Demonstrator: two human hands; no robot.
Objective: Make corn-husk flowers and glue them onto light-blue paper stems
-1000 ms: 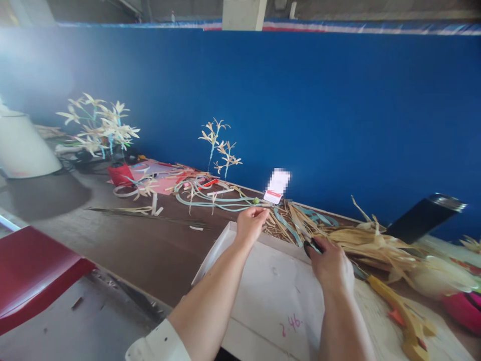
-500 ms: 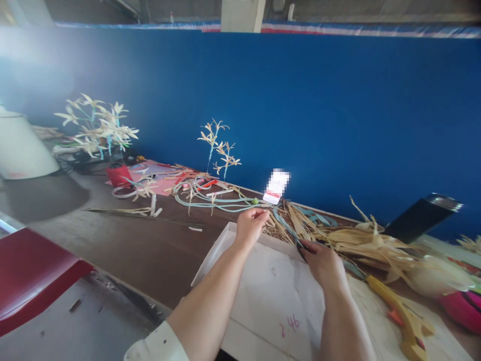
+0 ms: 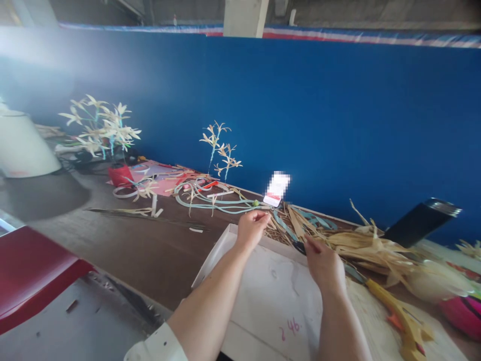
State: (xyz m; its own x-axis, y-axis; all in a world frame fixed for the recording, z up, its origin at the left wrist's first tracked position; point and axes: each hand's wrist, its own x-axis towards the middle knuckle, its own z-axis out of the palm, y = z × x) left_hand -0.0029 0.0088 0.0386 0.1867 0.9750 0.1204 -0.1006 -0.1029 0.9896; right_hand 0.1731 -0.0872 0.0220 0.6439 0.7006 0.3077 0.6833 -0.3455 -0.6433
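Observation:
My left hand (image 3: 252, 230) is raised over the far left corner of a shallow white box lid (image 3: 263, 301), thumb and fingertips pinched together. Whatever lies in that pinch is too small to make out. At the lid's far right edge, my right hand (image 3: 325, 263) has its fingers closed at the lower end of a tan dried husk strip (image 3: 296, 223). Just left of those fingertips is a black-handled tool (image 3: 299, 246), partly hidden. Past both hands lie thin straw-like pieces (image 3: 276, 230) and pale blue strips (image 3: 317, 219).
Dried husks (image 3: 361, 245) spread rightward toward a dark tilted flask (image 3: 421, 220). A yellow glue gun (image 3: 398, 311) lies at right. Beyond the lid are a lit phone (image 3: 277, 188), coiled pale tubing (image 3: 210, 204) and upright husk flowers (image 3: 227, 160). Further left stands a flower pot (image 3: 120, 175).
My right fingers have shifted slightly up and away from the black-handled tool, onto the husk strip's end. My left hand stays pinched in nearly the same place.

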